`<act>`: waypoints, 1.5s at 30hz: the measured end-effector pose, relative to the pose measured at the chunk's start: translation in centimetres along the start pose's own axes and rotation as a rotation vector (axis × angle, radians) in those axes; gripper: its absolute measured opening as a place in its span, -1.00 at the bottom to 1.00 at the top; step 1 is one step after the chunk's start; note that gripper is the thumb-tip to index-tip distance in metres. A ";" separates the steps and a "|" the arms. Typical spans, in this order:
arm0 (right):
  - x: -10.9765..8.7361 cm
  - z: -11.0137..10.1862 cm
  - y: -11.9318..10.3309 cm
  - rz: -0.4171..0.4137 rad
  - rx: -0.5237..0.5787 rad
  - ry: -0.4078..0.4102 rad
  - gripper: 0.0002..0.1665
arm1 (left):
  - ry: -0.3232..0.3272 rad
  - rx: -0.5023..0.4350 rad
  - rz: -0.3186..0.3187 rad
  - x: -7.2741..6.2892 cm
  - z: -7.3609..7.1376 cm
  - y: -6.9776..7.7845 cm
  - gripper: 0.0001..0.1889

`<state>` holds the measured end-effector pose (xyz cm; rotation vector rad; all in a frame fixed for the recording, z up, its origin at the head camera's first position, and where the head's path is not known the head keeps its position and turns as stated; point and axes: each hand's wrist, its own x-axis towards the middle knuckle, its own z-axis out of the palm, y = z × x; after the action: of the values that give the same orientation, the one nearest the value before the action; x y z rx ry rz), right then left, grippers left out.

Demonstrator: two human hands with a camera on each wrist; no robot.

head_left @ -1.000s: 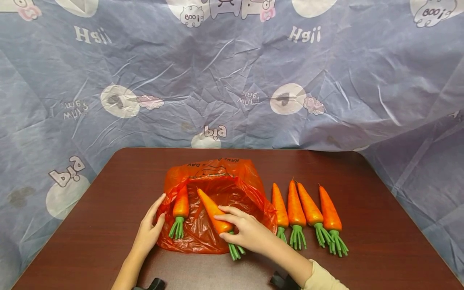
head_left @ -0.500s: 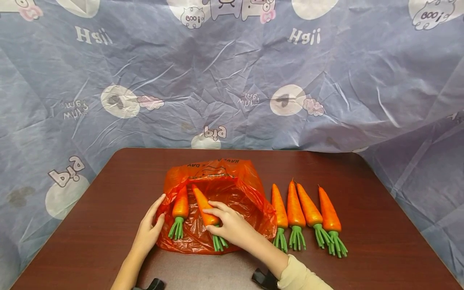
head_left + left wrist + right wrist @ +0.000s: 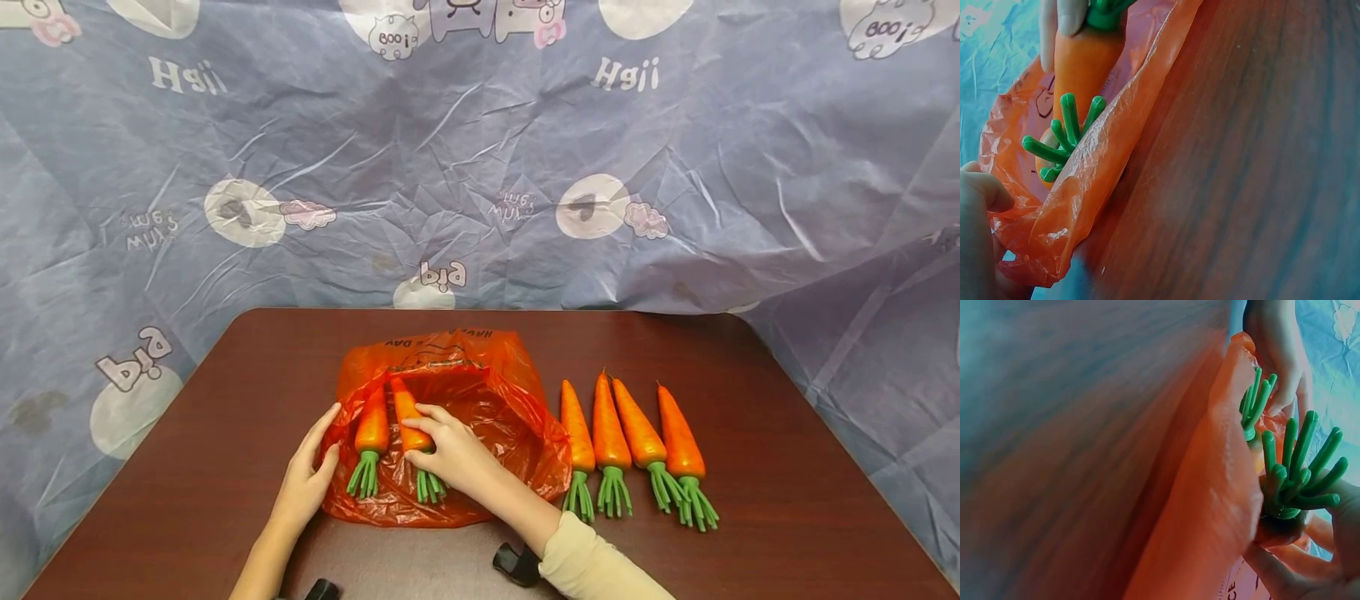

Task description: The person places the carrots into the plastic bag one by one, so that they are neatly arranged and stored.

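An orange-red plastic bag [image 3: 517, 450] lies on its side with its mouth toward me. My left hand [image 3: 303, 475] pinches the left edge of its mouth; the left wrist view has the thumb [image 3: 994, 190] against the crinkled film. In my right hand [image 3: 456, 454] is a carrot [image 3: 408, 408] with a green stub top [image 3: 1300, 469], its pointed end inside the bag. The hand grips it near its thick end from above. Left of it, another carrot [image 3: 372, 425] rests in the bag, tip inward, green stalks toward me.
Several more carrots [image 3: 613, 429] lie in a row on the brown table [image 3: 780, 467], right of the bag, tips pointing away. A blue-grey printed cloth [image 3: 480, 167] hangs behind the table. Black pieces [image 3: 516, 565] show by the wrists.
My right hand has moved left and slightly away from me, bringing its carrot deeper into the bag and close beside the other one. The left hand stays at the bag's edge.
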<state>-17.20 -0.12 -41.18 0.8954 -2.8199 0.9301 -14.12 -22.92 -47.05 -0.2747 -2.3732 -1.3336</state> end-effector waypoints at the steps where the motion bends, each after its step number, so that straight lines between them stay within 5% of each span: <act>1: 0.1 0.1 -0.1 0.004 0.001 0.003 -0.50 | 0.001 0.001 0.001 0.0 0.0 0.0 -0.41; 20: 2.4 2.1 -0.4 0.074 -0.029 -0.006 -0.51 | 0.006 -0.008 0.006 -0.1 0.0 0.2 -0.42; 45: 1.9 2.7 -0.5 0.133 -0.051 -0.030 -0.49 | 0.006 -0.018 0.008 0.0 0.0 0.2 -0.42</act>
<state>-18.19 -2.94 -42.77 0.7293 -2.9450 0.8608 -14.03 -22.80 -46.95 -0.2848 -2.3539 -1.3510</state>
